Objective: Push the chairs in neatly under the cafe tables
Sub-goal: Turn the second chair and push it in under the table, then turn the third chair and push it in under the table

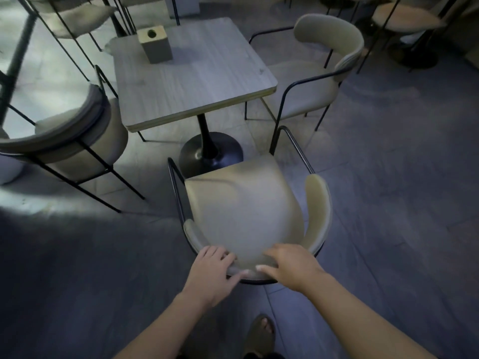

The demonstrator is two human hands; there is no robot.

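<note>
Head view: a cafe table (191, 73) on a black pedestal, cream chairs around it.
Near chair (246, 211): just in front of the table's base, seat not under the top.
Left hand (215, 273): fingers curled over the chair's backrest.
Right hand (290, 265): fingers wrapped over the same backrest.
Box (155, 44): upright on the table's far corner.

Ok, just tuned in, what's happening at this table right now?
A person has both hands on the curved backrest of the nearest chair, left hand and right hand gripping its top edge. The chair faces the square cafe table, but its seat is not yet under the tabletop; only its front edge reaches the black pedestal base. Another chair stands on the table's right side and one on its left. A small block-shaped holder sits on the table.
</note>
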